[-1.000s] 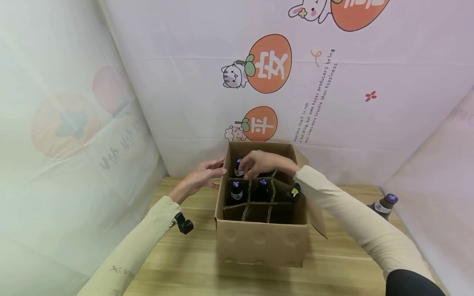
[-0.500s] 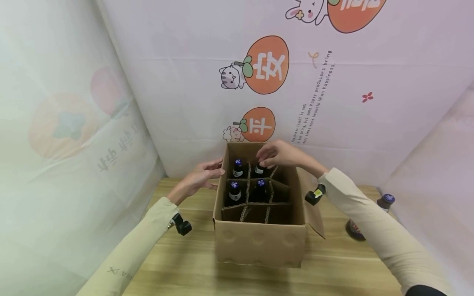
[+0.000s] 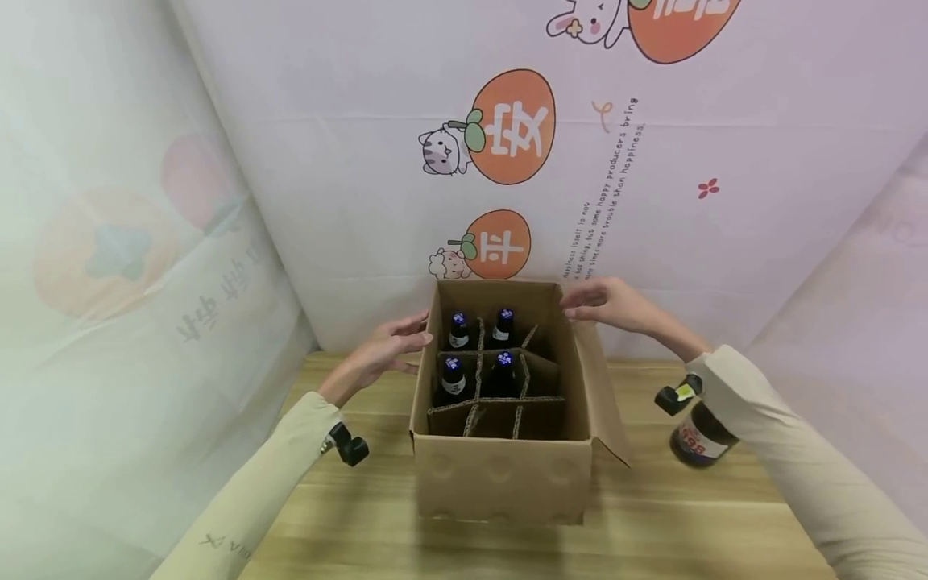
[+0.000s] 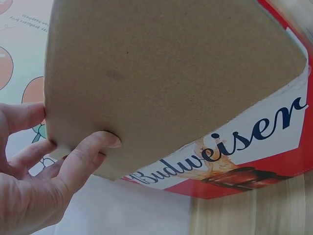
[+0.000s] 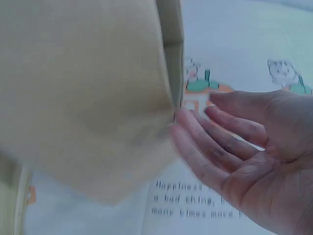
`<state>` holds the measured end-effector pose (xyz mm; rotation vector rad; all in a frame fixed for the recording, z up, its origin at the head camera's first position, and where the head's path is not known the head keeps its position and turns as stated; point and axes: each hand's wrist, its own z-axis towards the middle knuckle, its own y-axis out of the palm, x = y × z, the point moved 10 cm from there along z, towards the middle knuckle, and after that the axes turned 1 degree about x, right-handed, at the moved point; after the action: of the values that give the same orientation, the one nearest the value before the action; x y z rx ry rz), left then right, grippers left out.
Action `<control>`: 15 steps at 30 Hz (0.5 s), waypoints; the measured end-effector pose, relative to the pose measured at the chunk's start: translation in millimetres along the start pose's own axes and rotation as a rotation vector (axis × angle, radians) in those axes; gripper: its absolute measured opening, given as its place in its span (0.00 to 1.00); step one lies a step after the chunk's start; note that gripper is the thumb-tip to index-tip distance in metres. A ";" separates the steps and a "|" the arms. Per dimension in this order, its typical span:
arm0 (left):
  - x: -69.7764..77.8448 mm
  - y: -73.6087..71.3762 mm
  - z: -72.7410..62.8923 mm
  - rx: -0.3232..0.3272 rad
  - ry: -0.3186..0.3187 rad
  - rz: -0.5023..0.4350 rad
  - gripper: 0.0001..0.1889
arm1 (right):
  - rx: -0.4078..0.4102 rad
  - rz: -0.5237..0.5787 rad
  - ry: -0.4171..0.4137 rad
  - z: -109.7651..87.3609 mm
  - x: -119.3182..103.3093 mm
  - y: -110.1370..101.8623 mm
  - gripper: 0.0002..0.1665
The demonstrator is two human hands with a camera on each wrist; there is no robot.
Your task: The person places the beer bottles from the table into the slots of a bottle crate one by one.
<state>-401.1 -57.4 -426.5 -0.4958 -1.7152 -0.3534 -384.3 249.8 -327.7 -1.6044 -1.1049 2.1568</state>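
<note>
A cardboard box [image 3: 502, 475] stands with its top open. Inside, a cardboard divider [image 3: 474, 407] forms cells. Several dark bottles with blue caps stand upright in the left and middle cells of the two farther rows, among them a rear middle bottle [image 3: 503, 326] and a front left bottle [image 3: 453, 379]. My left hand [image 3: 380, 350] touches the box's left side, its thumb resting on the cardboard flap [image 4: 171, 78] in the left wrist view. My right hand [image 3: 612, 306] is at the rear right corner, fingers loosely bent and holding nothing; the right wrist view shows its fingertips beside the cardboard edge.
Another dark bottle [image 3: 699, 439] with a red and white label is on the wooden table [image 3: 348, 515] at the right, partly hidden by my right sleeve. A side flap [image 3: 609, 403] sticks out from the box's right side. Printed white sheets [image 3: 348, 161] enclose the back and sides.
My right hand has moved right from the rear left bottle, past the rear middle bottle, to the box's rear right corner. The left hand remains at the box's left side.
</note>
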 end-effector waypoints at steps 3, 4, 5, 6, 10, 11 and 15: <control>-0.1 -0.9 -1.9 -0.004 0.004 0.001 0.38 | 0.050 -0.017 0.016 -10.7 9.1 -14.1 0.17; -0.5 -1.0 -2.5 -0.007 0.004 0.001 0.38 | 0.062 -0.018 0.023 -14.4 12.1 -18.3 0.17; -0.9 -1.2 -2.8 -0.009 0.003 0.000 0.38 | 0.071 -0.021 0.035 -18.2 15.5 -22.2 0.17; -1.3 -1.5 -3.2 -0.011 0.003 -0.001 0.38 | 0.078 -0.031 0.044 -22.1 18.8 -26.1 0.17; -2.4 -3.5 -3.4 -0.008 -0.001 -0.003 0.38 | 0.060 -0.091 0.085 -39.2 33.4 -39.3 0.19; -2.4 -3.8 -3.2 -0.007 0.000 0.000 0.38 | 0.038 -0.102 0.113 -44.3 38.9 -41.3 0.20; -2.7 -3.6 -1.5 -0.003 -0.002 0.004 0.38 | -0.108 -0.149 0.253 -69.6 64.3 -44.6 0.26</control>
<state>-401.2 -61.7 -428.8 -0.5021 -1.7154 -0.3531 -356.5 348.0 -351.3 -1.7234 -1.2332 1.7715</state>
